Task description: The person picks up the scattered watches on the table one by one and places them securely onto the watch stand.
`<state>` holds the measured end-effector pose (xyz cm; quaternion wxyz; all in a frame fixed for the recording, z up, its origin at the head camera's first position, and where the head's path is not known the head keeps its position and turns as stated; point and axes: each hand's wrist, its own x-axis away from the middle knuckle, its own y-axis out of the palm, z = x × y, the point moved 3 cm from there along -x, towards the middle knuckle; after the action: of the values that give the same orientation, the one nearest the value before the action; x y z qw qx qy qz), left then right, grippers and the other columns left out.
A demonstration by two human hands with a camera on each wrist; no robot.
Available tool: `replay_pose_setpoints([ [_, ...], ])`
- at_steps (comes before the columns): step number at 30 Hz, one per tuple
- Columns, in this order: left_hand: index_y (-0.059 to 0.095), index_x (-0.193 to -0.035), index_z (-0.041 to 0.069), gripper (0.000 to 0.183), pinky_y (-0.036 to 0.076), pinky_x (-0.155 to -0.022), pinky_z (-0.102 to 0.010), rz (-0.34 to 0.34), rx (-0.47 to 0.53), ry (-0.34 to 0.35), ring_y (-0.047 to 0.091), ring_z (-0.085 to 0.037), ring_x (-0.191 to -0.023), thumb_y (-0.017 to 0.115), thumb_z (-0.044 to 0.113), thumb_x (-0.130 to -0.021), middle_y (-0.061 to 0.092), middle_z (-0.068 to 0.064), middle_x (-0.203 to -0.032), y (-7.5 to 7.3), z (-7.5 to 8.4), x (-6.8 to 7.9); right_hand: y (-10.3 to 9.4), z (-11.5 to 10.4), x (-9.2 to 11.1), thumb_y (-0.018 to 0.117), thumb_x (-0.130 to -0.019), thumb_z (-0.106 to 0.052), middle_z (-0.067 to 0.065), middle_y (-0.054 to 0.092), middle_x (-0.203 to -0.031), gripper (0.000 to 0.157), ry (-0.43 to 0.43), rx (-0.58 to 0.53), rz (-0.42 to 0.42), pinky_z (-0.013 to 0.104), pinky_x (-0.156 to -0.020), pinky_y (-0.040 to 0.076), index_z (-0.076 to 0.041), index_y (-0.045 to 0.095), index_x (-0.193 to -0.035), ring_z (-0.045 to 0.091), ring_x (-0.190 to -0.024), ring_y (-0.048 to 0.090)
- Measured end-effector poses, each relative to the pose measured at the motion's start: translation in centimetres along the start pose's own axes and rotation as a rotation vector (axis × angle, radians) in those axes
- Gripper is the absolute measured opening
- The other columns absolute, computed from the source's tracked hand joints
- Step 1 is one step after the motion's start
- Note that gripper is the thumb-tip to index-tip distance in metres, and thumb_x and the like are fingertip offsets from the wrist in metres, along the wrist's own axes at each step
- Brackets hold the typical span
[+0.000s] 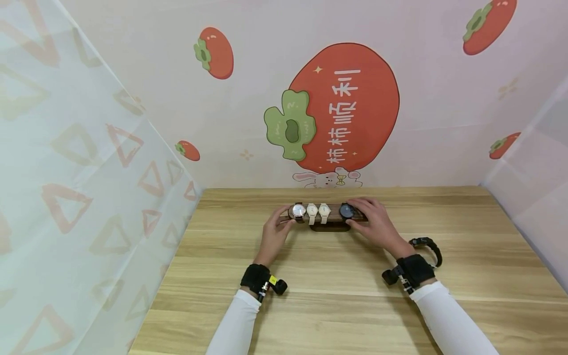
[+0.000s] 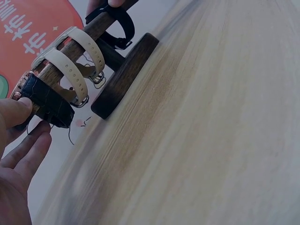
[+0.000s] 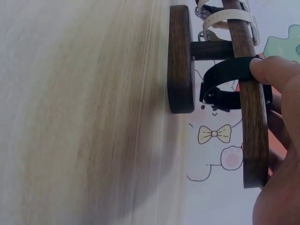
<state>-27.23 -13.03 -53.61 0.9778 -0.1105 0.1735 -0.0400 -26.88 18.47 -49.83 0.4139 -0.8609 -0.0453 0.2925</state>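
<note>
A dark wooden watch stand with a raised bar stands toward the back of the table. At its left end, my left hand pinches a silver-faced watch with a black leather strap between thumb and fingers. Two cream-strapped watches hang side by side just right of it. Further right, across a gap, my right hand grips an all-black watch looped around the bar. Its thumb lies on the strap and its other fingers are partly hidden behind the bar.
Another black-strapped watch lies on the wooden table, beside my right wrist. Close behind the stand rises a pink printed wall. Patterned side panels border the table.
</note>
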Motion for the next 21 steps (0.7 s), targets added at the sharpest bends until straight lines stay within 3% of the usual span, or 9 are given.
replay_pose_setpoints([
  [11, 0.059, -0.15, 0.015, 0.05, 0.06, -0.108, -0.046, 0.004, 0.018, -0.007, 0.068, -0.037, -0.127, 0.072, 0.014, -0.102, 0.059, -0.013, -0.15, 0.03, 0.12, -0.05, 0.35, -0.29, -0.21, 0.085, -0.093, -0.019, 0.021, 0.065, -0.145, 0.058, -0.002, 0.005, -0.006, 0.073, -0.115, 0.032, -0.008, 0.064, -0.145, 0.047, -0.141, 0.046],
  [21, 0.059, -0.15, 0.017, 0.048, 0.061, -0.106, -0.036, 0.009, -0.023, -0.011, 0.069, -0.032, -0.125, 0.071, 0.014, -0.103, 0.062, -0.012, -0.145, -0.03, -0.26, -0.17, 0.59, -0.39, -0.38, 0.087, -0.09, -0.017, 0.019, 0.067, -0.142, 0.058, -0.047, 0.03, 0.024, 0.07, -0.115, 0.034, -0.006, 0.066, -0.143, 0.044, -0.138, 0.048],
])
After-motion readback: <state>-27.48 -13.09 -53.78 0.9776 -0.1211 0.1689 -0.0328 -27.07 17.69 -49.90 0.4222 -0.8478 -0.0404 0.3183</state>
